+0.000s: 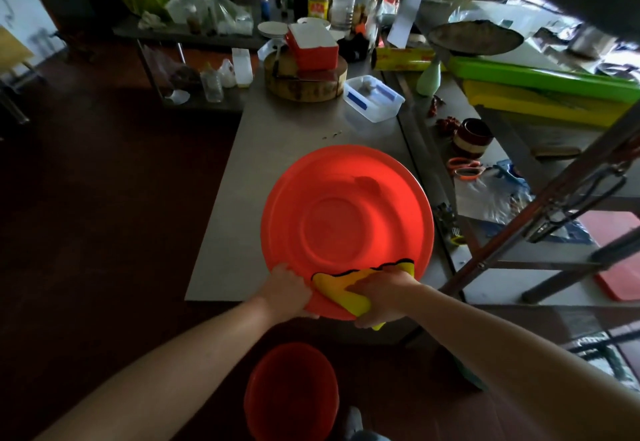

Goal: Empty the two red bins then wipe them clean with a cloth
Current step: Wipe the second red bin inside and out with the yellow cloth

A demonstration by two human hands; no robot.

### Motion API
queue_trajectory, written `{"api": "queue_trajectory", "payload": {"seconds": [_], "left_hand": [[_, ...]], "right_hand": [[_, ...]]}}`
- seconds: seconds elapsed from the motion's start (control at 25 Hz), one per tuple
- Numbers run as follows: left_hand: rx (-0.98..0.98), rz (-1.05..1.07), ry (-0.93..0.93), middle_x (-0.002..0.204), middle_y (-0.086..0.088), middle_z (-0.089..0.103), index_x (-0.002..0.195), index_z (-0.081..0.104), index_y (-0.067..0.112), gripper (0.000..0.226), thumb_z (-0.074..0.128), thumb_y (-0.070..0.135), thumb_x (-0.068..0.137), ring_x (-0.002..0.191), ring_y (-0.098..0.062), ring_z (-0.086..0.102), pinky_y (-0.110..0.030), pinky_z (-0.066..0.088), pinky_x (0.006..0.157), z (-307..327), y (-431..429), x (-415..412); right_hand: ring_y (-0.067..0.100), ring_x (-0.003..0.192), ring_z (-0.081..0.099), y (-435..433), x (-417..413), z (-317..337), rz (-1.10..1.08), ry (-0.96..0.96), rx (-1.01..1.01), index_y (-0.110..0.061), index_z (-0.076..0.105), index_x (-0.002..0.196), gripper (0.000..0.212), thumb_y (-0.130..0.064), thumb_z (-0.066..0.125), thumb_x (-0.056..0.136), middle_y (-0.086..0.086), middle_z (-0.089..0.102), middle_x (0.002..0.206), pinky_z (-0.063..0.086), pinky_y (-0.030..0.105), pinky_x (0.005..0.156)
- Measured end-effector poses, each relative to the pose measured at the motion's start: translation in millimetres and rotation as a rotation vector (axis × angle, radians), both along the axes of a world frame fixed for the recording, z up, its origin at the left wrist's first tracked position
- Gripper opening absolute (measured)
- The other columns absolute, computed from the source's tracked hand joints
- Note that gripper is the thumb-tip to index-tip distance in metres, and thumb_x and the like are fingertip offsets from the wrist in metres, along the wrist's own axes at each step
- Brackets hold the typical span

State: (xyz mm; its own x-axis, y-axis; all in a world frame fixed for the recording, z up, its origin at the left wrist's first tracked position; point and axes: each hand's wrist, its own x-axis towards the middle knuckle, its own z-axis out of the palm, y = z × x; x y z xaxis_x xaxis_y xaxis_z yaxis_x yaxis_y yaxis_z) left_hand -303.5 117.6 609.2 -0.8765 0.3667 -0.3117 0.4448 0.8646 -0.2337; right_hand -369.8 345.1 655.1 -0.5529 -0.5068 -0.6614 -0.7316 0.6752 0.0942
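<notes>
Big round red bin (346, 225) sits on the steel bench (277, 135), near rim hanging past the bench's front edge toward the person. Both hands are on that near rim, close together. Left hand (289, 288) grips the rim at lower left, fingers curled round the edge. Right hand (384, 296), just beside it, is clamped on a yellow cloth (341, 288) w/ dark trim and presses it onto the rim. The cloth folds over the edge and a bit pokes out under the hand. So right grip = cloth + rim, left grip = rim only. Nothing shows in the bin. Can't tell for sure whether its open side or underside faces up.

Key relation: the rest of the bin's surface lies away from the grip, forward across the centre to the far rim. It's round, so no long axis. The wipe prob. runs along the rim or inward. The right hand has the cloth, so it likely wipes while the left steadies. Looks like the wiping stage.

Second red bin (291, 392) stands on the dark floor below, btwn the forearms, well apart from the cloth. Its inside is too dark to read.

Bench is dull metal. Further back: clear tub (374, 99), and a round chopping block (304, 82) w/ a red-and-white box (313, 45) on it. Side shelf at right holds scissors (464, 167) + clutter. Room dim.
</notes>
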Motion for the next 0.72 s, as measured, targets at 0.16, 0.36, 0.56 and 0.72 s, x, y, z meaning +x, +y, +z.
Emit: {"api": "queue_trajectory", "payload": {"seconds": [0.16, 0.36, 0.56, 0.72], "left_hand": [[-0.163, -0.059, 0.01, 0.11, 0.003, 0.071, 0.114, 0.072, 0.023, 0.043, 0.054, 0.053, 0.088, 0.111, -0.023, 0.061, -0.047, 0.02, 0.115, 23, -34, -28], [-0.025, -0.072, 0.023, 0.114, -0.008, 0.069, 0.115, 0.068, 0.017, 0.087, 0.043, 0.088, 0.071, 0.113, -0.03, 0.06, -0.052, 0.028, 0.109, -4, 0, -16], [0.125, -0.101, 0.13, 0.089, -0.008, 0.072, 0.091, 0.072, 0.015, 0.082, 0.037, 0.087, 0.077, 0.081, -0.027, 0.068, -0.037, 0.046, 0.082, -21, 19, -3], [0.138, -0.1, 0.185, 0.056, -0.001, 0.065, 0.056, 0.068, 0.016, 0.074, 0.058, 0.089, 0.061, 0.052, -0.021, 0.063, -0.025, 0.048, 0.059, -24, 41, 5]], "right_hand": [[0.027, 0.118, 0.06, -4, 0, 0, 0.037, -0.005, -0.023, -0.049, 0.036, 0.139, 0.079, -0.059, 0.059, 0.064, -0.008, 0.061, 0.127, 0.044, 0.051, 0.094], [0.028, 0.129, 0.055, 2, -1, -10, 0.038, -0.032, -0.039, -0.045, 0.027, 0.152, 0.087, -0.066, 0.057, 0.073, -0.007, 0.054, 0.143, 0.047, 0.048, 0.1], [0.032, 0.143, 0.04, 0, -17, -32, -0.265, -0.246, -0.086, -0.045, 0.037, 0.142, 0.068, -0.08, 0.028, 0.084, 0.004, 0.043, 0.156, 0.03, 0.05, 0.116], [0.031, 0.144, 0.036, -21, -23, -70, -0.256, -0.126, -0.16, -0.026, 0.04, 0.149, 0.059, -0.059, 0.024, 0.103, 0.005, 0.04, 0.157, 0.027, 0.055, 0.116]]}}
